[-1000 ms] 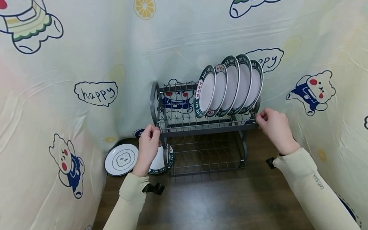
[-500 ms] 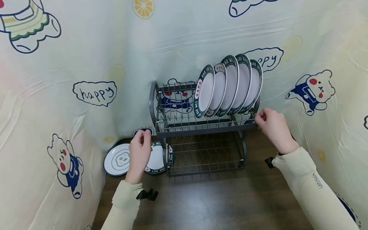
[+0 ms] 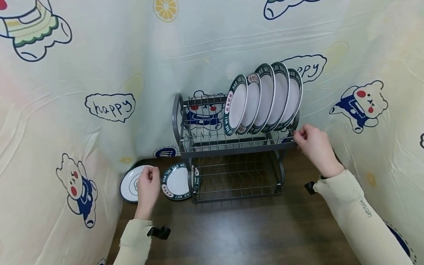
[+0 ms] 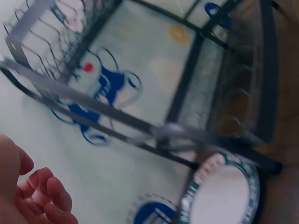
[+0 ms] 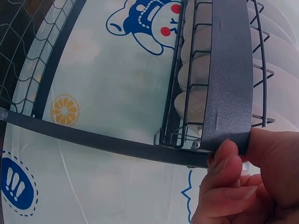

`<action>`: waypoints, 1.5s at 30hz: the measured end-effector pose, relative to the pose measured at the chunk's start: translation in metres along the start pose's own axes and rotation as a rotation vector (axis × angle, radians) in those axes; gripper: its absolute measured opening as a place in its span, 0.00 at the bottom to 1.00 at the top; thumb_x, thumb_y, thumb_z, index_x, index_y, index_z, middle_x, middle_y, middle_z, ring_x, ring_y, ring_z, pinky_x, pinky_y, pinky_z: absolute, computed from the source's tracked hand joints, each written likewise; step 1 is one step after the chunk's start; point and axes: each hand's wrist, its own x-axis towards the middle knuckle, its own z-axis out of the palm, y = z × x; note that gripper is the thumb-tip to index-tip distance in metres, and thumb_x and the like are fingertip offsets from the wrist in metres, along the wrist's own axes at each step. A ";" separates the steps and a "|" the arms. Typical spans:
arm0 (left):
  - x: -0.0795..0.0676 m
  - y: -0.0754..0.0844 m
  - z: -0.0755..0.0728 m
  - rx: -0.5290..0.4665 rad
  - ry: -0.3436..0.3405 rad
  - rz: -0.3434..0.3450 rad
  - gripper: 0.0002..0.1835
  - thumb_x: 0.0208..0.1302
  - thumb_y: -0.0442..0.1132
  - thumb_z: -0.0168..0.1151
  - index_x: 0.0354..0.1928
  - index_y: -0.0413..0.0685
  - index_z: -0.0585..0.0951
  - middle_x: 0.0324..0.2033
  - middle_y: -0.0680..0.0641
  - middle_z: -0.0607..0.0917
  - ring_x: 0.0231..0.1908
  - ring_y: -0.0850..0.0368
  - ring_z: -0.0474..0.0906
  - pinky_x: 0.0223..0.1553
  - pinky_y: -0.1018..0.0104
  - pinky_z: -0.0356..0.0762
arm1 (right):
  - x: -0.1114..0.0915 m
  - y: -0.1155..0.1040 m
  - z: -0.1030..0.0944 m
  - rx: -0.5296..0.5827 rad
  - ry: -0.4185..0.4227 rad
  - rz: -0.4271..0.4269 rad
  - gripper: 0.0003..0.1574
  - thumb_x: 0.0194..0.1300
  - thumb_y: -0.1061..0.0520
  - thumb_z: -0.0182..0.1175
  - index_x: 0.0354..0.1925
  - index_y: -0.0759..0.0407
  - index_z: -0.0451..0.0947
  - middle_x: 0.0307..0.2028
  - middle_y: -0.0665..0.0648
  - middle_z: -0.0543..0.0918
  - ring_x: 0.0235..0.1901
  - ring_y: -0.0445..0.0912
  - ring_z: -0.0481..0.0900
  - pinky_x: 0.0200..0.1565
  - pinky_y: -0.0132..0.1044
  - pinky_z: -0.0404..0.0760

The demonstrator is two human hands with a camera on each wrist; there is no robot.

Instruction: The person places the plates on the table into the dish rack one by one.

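A two-tier dark grey dish rack (image 3: 238, 150) stands against the cloth backdrop. Several white plates (image 3: 237, 107) with dark green lettered rims lean upright in the right part of its upper tier. My right hand (image 3: 315, 149) grips the rack's front right corner; in the right wrist view its thumb and fingers pinch the end of the grey front bar (image 5: 228, 79). My left hand (image 3: 148, 192) holds nothing, its fingers loosely curled in the left wrist view. In the head view it overlaps a white plate (image 3: 129, 188) with a thin dark rim, at the far left.
Beside that plate, a green-rimmed plate (image 3: 176, 182) lies at the rack's left foot, partly behind the side frame. The lower tier (image 3: 237, 195) shows bare wires. Patterned cloth (image 3: 108, 154) encloses the dark wooden surface (image 3: 231, 235) at the back and both sides.
My left hand has let go of the rack's front left corner and moved left and toward me, over the far-left plate. My right hand stays on the rack.
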 end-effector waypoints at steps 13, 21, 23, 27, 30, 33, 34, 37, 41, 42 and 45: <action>0.003 -0.060 0.013 0.112 -0.066 -0.139 0.20 0.81 0.49 0.43 0.42 0.39 0.76 0.29 0.43 0.75 0.29 0.49 0.71 0.31 0.60 0.69 | 0.001 0.004 0.000 0.022 -0.027 0.015 0.16 0.79 0.55 0.52 0.35 0.65 0.74 0.25 0.62 0.83 0.23 0.49 0.78 0.23 0.38 0.73; 0.002 -0.095 0.023 0.136 -0.132 -0.248 0.20 0.78 0.48 0.44 0.44 0.38 0.78 0.27 0.44 0.84 0.30 0.50 0.76 0.34 0.60 0.70 | 0.000 0.004 0.001 0.035 -0.023 0.022 0.17 0.80 0.54 0.51 0.35 0.64 0.73 0.26 0.62 0.83 0.23 0.50 0.77 0.23 0.38 0.73; 0.001 -0.104 0.025 0.141 -0.142 -0.279 0.20 0.78 0.48 0.44 0.42 0.39 0.77 0.25 0.45 0.84 0.30 0.50 0.77 0.34 0.60 0.70 | 0.000 0.005 0.001 0.040 -0.027 0.025 0.18 0.80 0.54 0.50 0.35 0.64 0.73 0.26 0.62 0.83 0.23 0.50 0.77 0.23 0.38 0.74; -0.003 -0.119 0.028 0.160 -0.148 -0.324 0.19 0.77 0.48 0.44 0.39 0.39 0.77 0.24 0.47 0.84 0.30 0.51 0.77 0.35 0.60 0.70 | 0.000 0.006 0.001 0.044 -0.035 0.032 0.18 0.81 0.53 0.49 0.35 0.64 0.73 0.26 0.62 0.83 0.23 0.50 0.77 0.23 0.38 0.73; -0.007 -0.125 0.028 0.174 -0.164 -0.357 0.19 0.78 0.48 0.45 0.39 0.39 0.77 0.26 0.48 0.86 0.29 0.54 0.80 0.37 0.61 0.70 | 0.000 0.006 0.001 0.050 -0.042 0.033 0.19 0.81 0.52 0.49 0.36 0.64 0.73 0.27 0.63 0.83 0.23 0.50 0.77 0.23 0.38 0.73; -0.009 -0.130 0.029 0.174 -0.188 -0.393 0.20 0.77 0.49 0.45 0.41 0.39 0.77 0.28 0.48 0.87 0.27 0.56 0.81 0.37 0.61 0.70 | 0.000 0.006 0.000 0.054 -0.049 0.035 0.20 0.81 0.51 0.48 0.36 0.64 0.73 0.27 0.63 0.83 0.23 0.51 0.76 0.23 0.38 0.73; -0.010 -0.131 0.029 0.172 -0.197 -0.397 0.20 0.77 0.49 0.45 0.41 0.38 0.77 0.28 0.47 0.87 0.27 0.56 0.81 0.37 0.60 0.70 | 0.000 0.006 0.000 0.055 -0.049 0.037 0.20 0.81 0.51 0.48 0.36 0.64 0.73 0.27 0.63 0.83 0.23 0.51 0.76 0.23 0.38 0.73; -0.008 -0.136 0.032 0.152 -0.227 -0.419 0.21 0.77 0.49 0.45 0.45 0.37 0.78 0.29 0.47 0.87 0.27 0.57 0.81 0.36 0.61 0.70 | 0.000 0.007 0.000 0.055 -0.045 0.043 0.20 0.81 0.51 0.48 0.36 0.64 0.73 0.26 0.62 0.83 0.23 0.51 0.76 0.23 0.38 0.73; -0.007 -0.147 0.037 0.099 -0.256 -0.470 0.22 0.78 0.49 0.45 0.50 0.36 0.77 0.29 0.49 0.87 0.25 0.58 0.81 0.32 0.65 0.72 | 0.000 0.006 0.001 0.059 -0.042 0.043 0.19 0.81 0.52 0.49 0.35 0.64 0.73 0.26 0.62 0.83 0.23 0.51 0.77 0.24 0.38 0.74; -0.007 -0.150 0.039 0.086 -0.260 -0.479 0.22 0.78 0.49 0.45 0.50 0.35 0.77 0.29 0.49 0.87 0.25 0.59 0.82 0.31 0.65 0.72 | 0.000 0.006 0.001 0.060 -0.044 0.043 0.19 0.81 0.52 0.49 0.35 0.64 0.73 0.26 0.61 0.83 0.23 0.51 0.77 0.24 0.38 0.74; -0.008 -0.157 0.044 0.070 -0.270 -0.489 0.21 0.78 0.48 0.45 0.49 0.35 0.77 0.28 0.50 0.87 0.24 0.60 0.82 0.28 0.66 0.74 | 0.000 0.006 0.001 0.057 -0.048 0.046 0.19 0.81 0.52 0.49 0.35 0.64 0.73 0.26 0.61 0.83 0.23 0.51 0.77 0.24 0.38 0.74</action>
